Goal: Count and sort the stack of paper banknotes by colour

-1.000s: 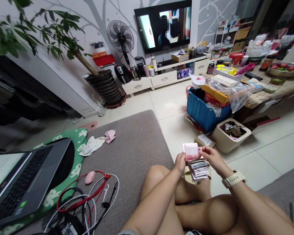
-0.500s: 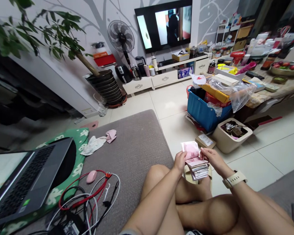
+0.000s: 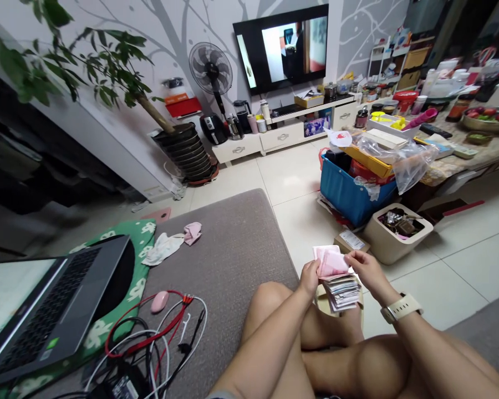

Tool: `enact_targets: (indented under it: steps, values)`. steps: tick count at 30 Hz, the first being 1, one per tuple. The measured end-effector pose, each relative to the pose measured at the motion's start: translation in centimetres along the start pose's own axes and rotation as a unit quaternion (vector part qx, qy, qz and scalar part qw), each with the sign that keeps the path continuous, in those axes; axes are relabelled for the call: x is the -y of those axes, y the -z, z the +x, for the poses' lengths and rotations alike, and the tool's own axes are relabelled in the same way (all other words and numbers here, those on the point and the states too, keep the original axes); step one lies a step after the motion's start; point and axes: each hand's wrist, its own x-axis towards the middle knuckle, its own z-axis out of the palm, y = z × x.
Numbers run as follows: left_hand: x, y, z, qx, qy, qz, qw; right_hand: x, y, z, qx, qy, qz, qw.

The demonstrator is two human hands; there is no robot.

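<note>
A thick stack of pink banknotes (image 3: pixel 341 292) is folded over in front of my crossed legs. My left hand (image 3: pixel 310 275) is closed on the left side of the stack, thumb on top. At the right, the fingers of my right hand (image 3: pixel 363 266) pinch the corner of a pink banknote (image 3: pixel 334 262) that stands up from the rest. The stack's lower end fans out in many layers below both hands. A pale watch (image 3: pixel 401 308) sits on my right wrist.
On the grey couch (image 3: pixel 233 249) to my left lie a laptop (image 3: pixel 62 299), tangled cables (image 3: pixel 149 338), a pink mouse (image 3: pixel 159 301) and crumpled cloths (image 3: pixel 164 247). Ahead on the floor stand a blue bin (image 3: pixel 353 191), a small carton (image 3: pixel 351 243) and a beige waste bin (image 3: pixel 391 249).
My right hand has drawn a banknote upward, and it now overlaps the upper notes at an angle. My left hand keeps its hold on the stack. The view has shifted slightly.
</note>
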Motion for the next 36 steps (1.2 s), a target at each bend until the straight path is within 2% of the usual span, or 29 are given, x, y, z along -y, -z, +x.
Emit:
enact_targets:
  steps: [6,16,22,25,28,36]
  values:
    - [0.3,0.2,0.3,-0.011,0.017,-0.016,1.000,1.3,-0.4,-0.7,0.032,-0.004,0.055,0.998]
    - [0.6,0.2,0.4,0.002,-0.012,0.016,1.000,0.8,-0.3,-0.4,0.011,0.002,0.031,0.999]
    - [0.3,0.4,0.4,-0.001,-0.010,0.013,1.000,1.4,-0.3,-0.8,0.066,-0.030,0.046,0.996]
    - [0.2,0.5,0.4,0.002,-0.017,0.023,1.000,1.3,-0.2,-0.8,0.030,-0.025,-0.003,0.999]
    - [0.2,0.3,0.3,0.011,-0.010,0.017,1.000,1.0,-0.2,-0.7,0.000,-0.029,-0.009,1.000]
    - [0.0,0.1,0.0,0.031,0.000,-0.010,0.999,0.7,-0.3,-0.6,0.008,-0.027,0.008,1.000]
